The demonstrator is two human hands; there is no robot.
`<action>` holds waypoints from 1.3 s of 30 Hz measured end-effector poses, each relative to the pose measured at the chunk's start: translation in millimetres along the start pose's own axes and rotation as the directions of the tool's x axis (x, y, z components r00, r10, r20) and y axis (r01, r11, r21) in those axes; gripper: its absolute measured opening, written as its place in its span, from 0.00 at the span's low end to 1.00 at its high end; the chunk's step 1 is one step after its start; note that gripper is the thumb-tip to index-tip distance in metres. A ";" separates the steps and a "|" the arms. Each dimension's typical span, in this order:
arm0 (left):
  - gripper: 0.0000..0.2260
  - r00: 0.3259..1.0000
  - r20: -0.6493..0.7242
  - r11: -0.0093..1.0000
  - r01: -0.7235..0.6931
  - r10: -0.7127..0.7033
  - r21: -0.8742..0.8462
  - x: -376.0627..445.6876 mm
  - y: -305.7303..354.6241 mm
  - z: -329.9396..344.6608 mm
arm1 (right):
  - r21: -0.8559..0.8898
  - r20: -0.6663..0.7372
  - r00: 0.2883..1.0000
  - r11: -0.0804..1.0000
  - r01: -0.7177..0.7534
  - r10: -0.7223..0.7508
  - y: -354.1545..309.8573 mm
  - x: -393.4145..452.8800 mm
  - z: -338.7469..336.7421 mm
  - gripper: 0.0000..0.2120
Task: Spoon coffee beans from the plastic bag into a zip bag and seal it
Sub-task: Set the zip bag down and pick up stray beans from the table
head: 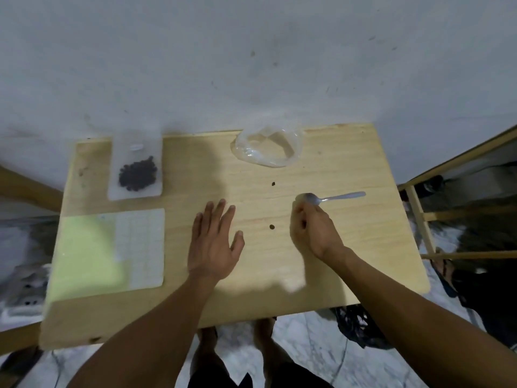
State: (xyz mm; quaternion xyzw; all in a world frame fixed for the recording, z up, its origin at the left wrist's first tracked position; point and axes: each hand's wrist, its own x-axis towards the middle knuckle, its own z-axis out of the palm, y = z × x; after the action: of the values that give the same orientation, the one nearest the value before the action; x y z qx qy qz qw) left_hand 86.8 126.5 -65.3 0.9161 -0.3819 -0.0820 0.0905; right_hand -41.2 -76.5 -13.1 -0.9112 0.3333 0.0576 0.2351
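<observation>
Nowhere is writing legible; left hand (214,245) lies flat and spread, right hand (310,228) curled by the spoon (333,198).

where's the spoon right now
In the head view the spoon lies on the table's right half, bowl just beyond the right hand, handle pointing right.

Dark brown beans (137,173), silver spoon (334,198), pale wood table (349,247), yellow-green sheet (86,256).

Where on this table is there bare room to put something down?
The near strip of the table, under the forearms, is bare, as is the far right corner past the spoon. The left side is crowded: zip bag and pad. Two stray beans dot the middle.
</observation>
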 end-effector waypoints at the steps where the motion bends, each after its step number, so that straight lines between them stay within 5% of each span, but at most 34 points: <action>1: 0.27 1.000 -0.012 1.000 0.002 -0.002 0.000 -0.3 -0.1 -0.1 | 0.014 -0.011 1.000 1.000 -0.004 0.004 -1.3 5.0 -0.4 0.08; 5: 0.27 0.999 -0.053 1.000 -0.002 0.001 -0.011 -0.3 0.2 -0.6 | 0.104 -0.067 0.998 0.995 0.012 -0.006 -11.2 28.5 -0.6 0.17; 9: 0.27 0.999 -0.052 0.999 -0.009 0.007 -0.039 0.0 0.2 -0.2 | 0.209 -0.070 0.997 0.978 0.001 0.014 -31.4 54.4 2.5 0.08; 22: 0.27 0.996 -0.089 0.997 -0.013 0.007 -0.070 -0.7 -0.7 0.3 | 0.113 0.047 0.999 0.994 -0.003 -0.002 -48.5 81.2 -6.3 0.09; 32: 0.27 0.999 -0.050 1.000 -0.003 0.001 -0.027 0.4 0.4 -0.9 | 0.570 -0.012 0.991 0.815 -0.104 0.135 -43.6 13.0 -3.7 0.07; 39: 0.27 1.000 -0.030 1.000 0.004 -0.004 -0.025 -0.1 0.4 -2.7 | 0.448 0.042 0.999 0.893 -0.043 0.027 -34.0 -0.8 9.1 0.09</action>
State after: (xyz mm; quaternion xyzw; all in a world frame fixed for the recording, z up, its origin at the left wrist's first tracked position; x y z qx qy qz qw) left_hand 87.0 126.6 -62.6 0.9168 -0.3777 -0.0730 0.1076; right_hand -19.7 -49.1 -7.7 -0.8252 0.3498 -0.0008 0.4435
